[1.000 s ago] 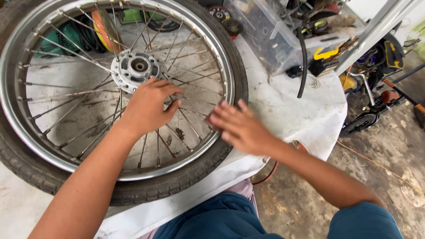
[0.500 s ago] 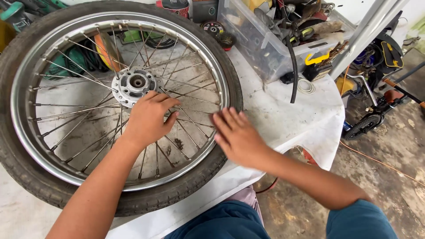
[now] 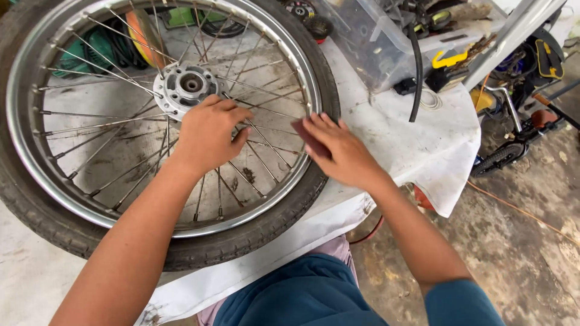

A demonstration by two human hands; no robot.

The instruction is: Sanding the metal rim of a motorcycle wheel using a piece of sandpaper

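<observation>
Wheel (image 3: 90,199) cut off at left and top, right hand (image 3: 338,151) motion-blurred

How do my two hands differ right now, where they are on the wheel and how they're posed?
The left hand is curled over the spokes beside the hub; the right hand lies flat, fingers stretched out. The left sits inside the rim, while the right rests across the rim and tire at the wheel's edge. The left looks sharp, the right slightly blurred. Both are bare and palm down.

Narrow gaps between spokes (image 3: 121,115); cluttered clear bin (image 3: 374,42) behind wheel (image 3: 181,253).
</observation>
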